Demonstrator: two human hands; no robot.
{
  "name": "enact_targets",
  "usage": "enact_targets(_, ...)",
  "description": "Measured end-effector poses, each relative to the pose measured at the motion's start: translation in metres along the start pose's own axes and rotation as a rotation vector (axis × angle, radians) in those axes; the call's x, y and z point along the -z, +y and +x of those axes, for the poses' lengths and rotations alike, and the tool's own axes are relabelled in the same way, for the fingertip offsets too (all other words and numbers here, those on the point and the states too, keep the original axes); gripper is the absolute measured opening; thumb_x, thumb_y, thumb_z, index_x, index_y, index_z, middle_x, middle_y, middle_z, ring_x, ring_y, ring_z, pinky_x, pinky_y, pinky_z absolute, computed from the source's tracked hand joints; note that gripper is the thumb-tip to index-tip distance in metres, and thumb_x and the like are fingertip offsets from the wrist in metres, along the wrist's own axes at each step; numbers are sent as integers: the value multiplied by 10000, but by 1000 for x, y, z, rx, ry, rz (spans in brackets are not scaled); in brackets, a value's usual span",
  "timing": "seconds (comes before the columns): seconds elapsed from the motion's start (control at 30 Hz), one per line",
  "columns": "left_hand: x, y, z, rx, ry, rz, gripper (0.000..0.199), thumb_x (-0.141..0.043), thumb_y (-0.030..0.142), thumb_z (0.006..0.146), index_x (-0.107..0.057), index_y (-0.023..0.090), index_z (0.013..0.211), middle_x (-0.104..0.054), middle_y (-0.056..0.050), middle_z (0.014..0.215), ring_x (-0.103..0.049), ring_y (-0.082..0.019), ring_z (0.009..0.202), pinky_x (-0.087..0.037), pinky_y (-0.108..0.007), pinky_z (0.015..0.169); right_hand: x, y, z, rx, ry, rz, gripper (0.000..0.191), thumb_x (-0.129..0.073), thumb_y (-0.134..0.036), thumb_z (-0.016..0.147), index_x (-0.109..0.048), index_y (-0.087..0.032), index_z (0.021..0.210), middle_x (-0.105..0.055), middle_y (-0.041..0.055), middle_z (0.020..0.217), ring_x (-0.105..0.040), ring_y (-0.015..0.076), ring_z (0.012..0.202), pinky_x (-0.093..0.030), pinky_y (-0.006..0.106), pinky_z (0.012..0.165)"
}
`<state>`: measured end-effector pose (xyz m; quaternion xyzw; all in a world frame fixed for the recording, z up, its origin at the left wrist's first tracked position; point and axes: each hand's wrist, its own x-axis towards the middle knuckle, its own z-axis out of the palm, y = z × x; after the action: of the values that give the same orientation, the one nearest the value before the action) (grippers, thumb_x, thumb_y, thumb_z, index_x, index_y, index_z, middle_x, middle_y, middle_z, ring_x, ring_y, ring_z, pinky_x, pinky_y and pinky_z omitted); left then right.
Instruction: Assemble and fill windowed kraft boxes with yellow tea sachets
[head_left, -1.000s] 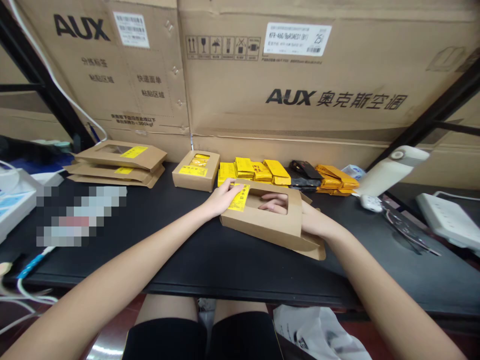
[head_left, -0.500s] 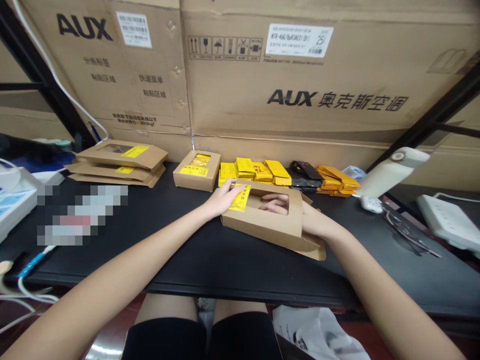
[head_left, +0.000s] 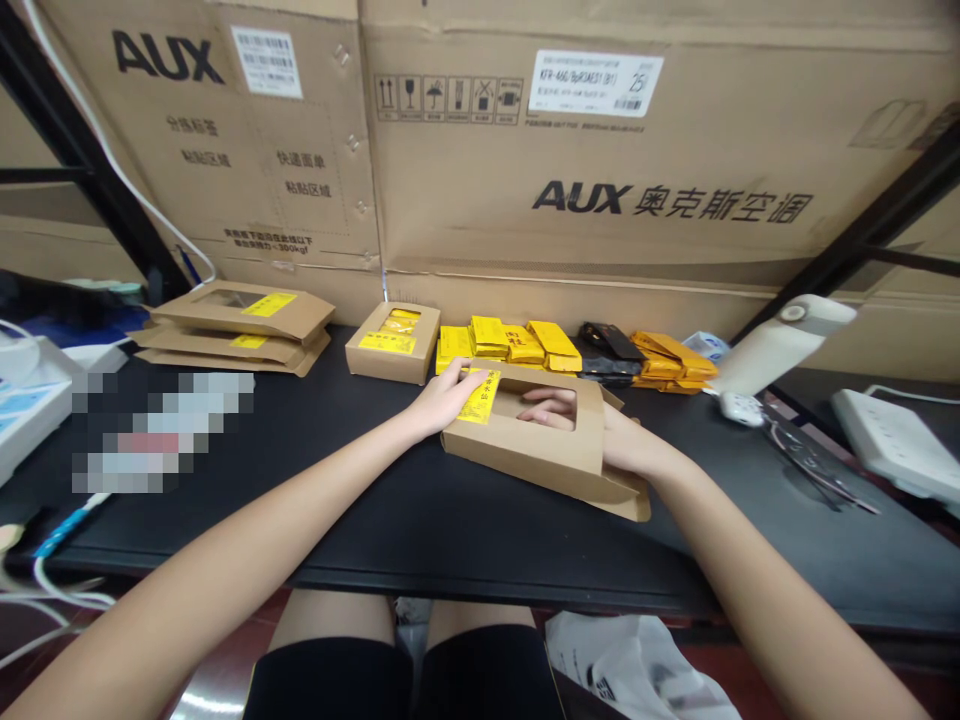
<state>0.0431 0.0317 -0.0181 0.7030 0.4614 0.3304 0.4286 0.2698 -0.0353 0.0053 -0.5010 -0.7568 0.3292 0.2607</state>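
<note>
A brown kraft-paper box point(head_left: 517, 452) with a cut-out window and a yellow label lies on the black table in front of me. My left hand point(head_left: 442, 398) grips its left end, thumb on top near the label. Into the open right end reaches my right hand point(head_left: 551, 410); its fingers show through the window, slightly bent and a little apart, with nothing visible in them. Flaps stick out at that end around my wrist. Just behind the box stand several yellow packets point(head_left: 489, 337). To their left is a closed kraft box point(head_left: 391, 355) with yellow packets behind its window.
Flattened kraft boxes point(head_left: 247, 318) are stacked at the back left. Black packets point(head_left: 611, 345) and orange packets point(head_left: 675, 362) sit behind on the right, near a white bottle point(head_left: 780, 345), glasses point(head_left: 817, 470) and a power strip point(head_left: 900, 445). Large cartons point(head_left: 465, 220) wall off the back.
Almost nothing differs. Both hands and the box hold the same position, and the view has shifted very slightly.
</note>
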Motion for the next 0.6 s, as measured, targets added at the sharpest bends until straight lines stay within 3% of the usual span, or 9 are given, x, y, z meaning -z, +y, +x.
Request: enact_targets(0.6,-1,-3,2,-3,-17,-25,437,-439,505,879,-491,182,1169,-615,-122,1238,-547,-272,1191,-377,-377,1022,0,-11,-1,-31,16,-1,475,-618,-650,760,-751,-220,912,-652,106,1210,-548,320,1200,-390,498,1078)
